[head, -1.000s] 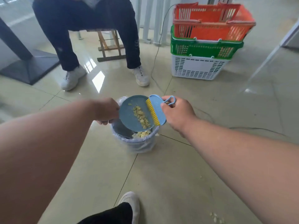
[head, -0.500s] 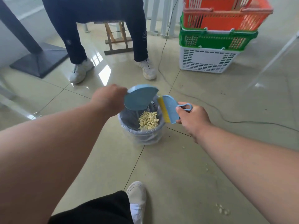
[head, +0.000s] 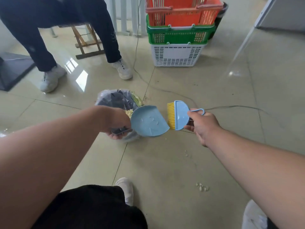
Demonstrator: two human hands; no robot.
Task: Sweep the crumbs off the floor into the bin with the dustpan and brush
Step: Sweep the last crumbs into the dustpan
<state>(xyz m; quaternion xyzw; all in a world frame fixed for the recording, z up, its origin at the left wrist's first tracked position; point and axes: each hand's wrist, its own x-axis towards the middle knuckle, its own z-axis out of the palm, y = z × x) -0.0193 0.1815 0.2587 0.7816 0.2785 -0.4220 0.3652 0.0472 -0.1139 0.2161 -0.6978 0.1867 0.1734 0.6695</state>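
Fingers of the left hand [head: 116,123] wrap the dark handle of the pan [head: 149,121]; those of the right hand [head: 203,123] pinch the brush [head: 179,115], its bristles touching the pan's lip. The pan looks empty, held beside the bin [head: 115,103], which holds crumbs. More crumbs [head: 202,187] lie on the floor [head: 165,162] near the right arm, with strays closer to the bin. A step could crush or scatter them, and a low swing might knock the light bin over.
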